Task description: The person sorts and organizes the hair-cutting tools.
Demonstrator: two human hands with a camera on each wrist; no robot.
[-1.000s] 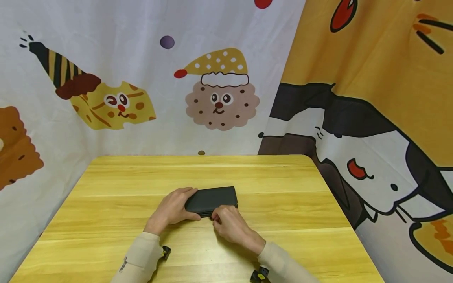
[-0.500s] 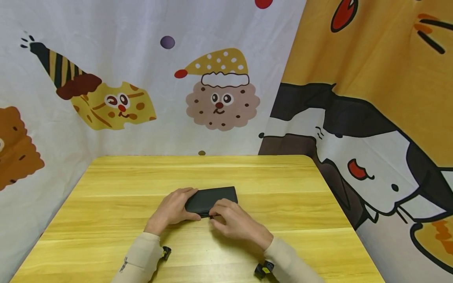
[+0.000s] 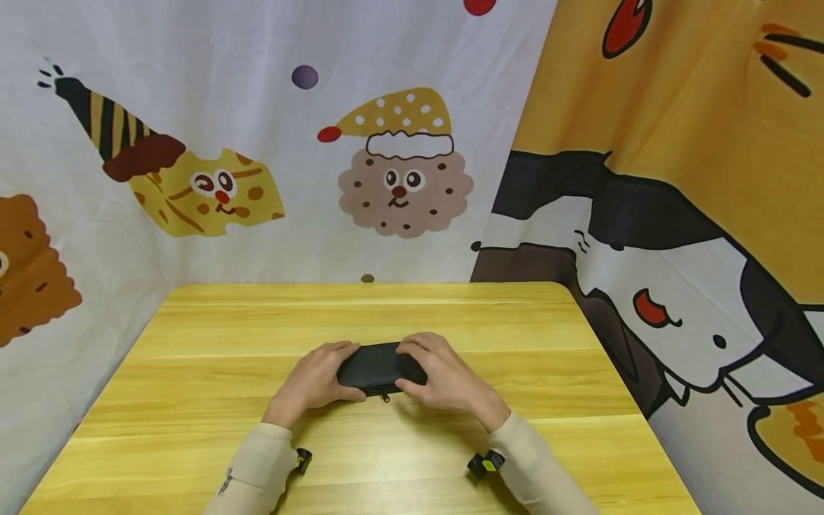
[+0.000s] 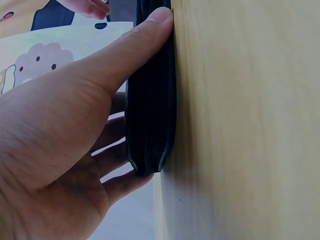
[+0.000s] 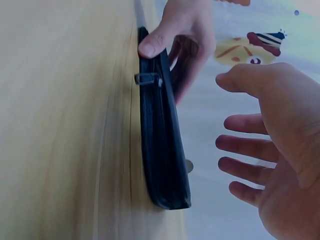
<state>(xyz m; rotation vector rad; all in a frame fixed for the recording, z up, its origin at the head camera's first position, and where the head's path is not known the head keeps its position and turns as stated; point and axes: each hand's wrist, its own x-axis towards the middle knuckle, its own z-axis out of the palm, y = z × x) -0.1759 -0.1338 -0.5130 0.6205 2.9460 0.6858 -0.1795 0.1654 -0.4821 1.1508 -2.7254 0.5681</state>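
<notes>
A black zip wallet [image 3: 373, 366] lies flat on the wooden table, its zipped edge facing me. My left hand [image 3: 314, 379] grips its left end. In the left wrist view the thumb [image 4: 137, 42] presses the zipped side while the other fingers reach round the far side. The zipper pull [image 3: 385, 398] sticks out at the front, near the left thumb. Over the wallet's right end in the head view is my right hand [image 3: 450, 375]. From the right wrist, that hand's fingers [image 5: 247, 145] are spread and loosely bent, with a gap between them and the wallet.
The yellow wood-grain table [image 3: 257, 458] extends on all sides of the wallet. A cartoon-printed curtain [image 3: 257, 257] hangs behind its far edge and along the right. A small black and yellow device [image 3: 486, 465] sits at the right wrist, another [image 3: 302, 460] at the left.
My right hand has let go of the zipper pull and moved up and right, over the wallet's right end, with its fingers spread. The left hand keeps its grip; the wallet stays put.
</notes>
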